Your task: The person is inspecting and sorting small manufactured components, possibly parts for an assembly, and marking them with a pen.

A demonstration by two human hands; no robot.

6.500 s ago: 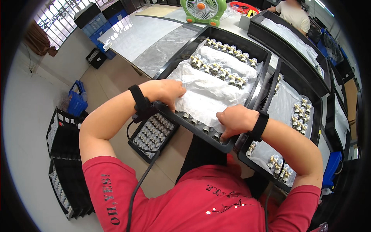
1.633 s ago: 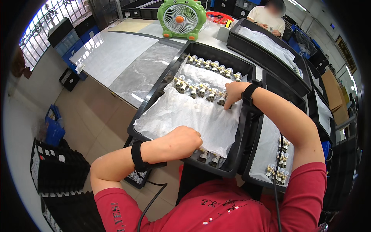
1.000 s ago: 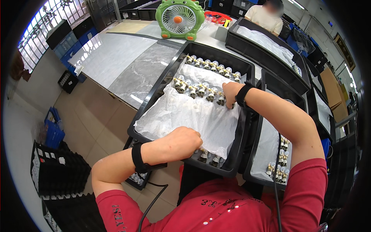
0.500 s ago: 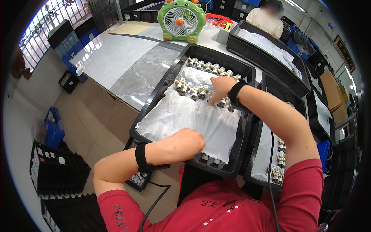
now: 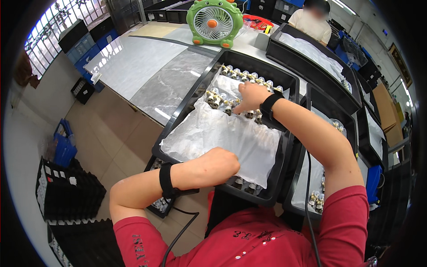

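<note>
A black tray (image 5: pixel 176 119) in front of me holds rows of small white-and-gold figurines (image 5: pixel 251 76) with clear rounded tops and dark bases. White paper sheet (image 5: pixel 224 132) covers its near middle. My right hand (image 5: pixel 252 97) reaches over the second row, thumb and fingers apart, the thumb beside a figurine (image 5: pixel 229 107). Whether it touches one is hard to see. My left hand (image 5: pixel 214 165) is curled closed above the paper's near edge, its fingertips hidden beneath; what it holds, if anything, I cannot make out. Several more figurines show below it at the tray's near end.
Another black tray (image 5: pixel 290 196) with paper and figurines stands on the right. A long paper-lined tray (image 5: pixel 307 66) lies behind, with a person (image 5: pixel 311 22) beyond it. The green fan (image 5: pixel 215 23) stands on the table (image 5: pixel 129 66). Black crates (image 5: pixel 71 187) are stacked at lower left.
My right hand has shifted slightly left along the second row, and its fingers are more bent. My left hand stays over the paper. The whole view has shifted a little.
</note>
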